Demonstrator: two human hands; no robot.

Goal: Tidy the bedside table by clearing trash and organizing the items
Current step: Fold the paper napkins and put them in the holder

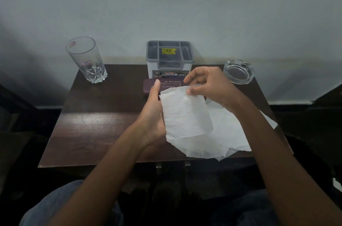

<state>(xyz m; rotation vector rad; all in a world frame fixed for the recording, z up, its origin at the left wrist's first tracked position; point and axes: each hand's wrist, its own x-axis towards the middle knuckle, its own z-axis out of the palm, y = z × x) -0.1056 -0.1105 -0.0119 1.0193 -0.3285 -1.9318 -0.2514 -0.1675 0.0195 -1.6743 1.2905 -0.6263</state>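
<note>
A crumpled white tissue paper [187, 113] is held above the dark wooden bedside table [96, 114]. My left hand [153, 113] supports its left edge from behind. My right hand [207, 85] pinches its top right corner. More white tissue paper [233, 133] lies spread on the table under my right forearm. A maroon spectacle case [149, 86] lies behind the hands, partly hidden by them. Behind the case stands a grey and white organizer box [169, 59] with several compartments.
A tall drinking glass [87, 61] stands at the back left corner. A glass ashtray [238, 72] sits at the back right corner. A pale wall rises right behind the table. My knees are below the table's front edge.
</note>
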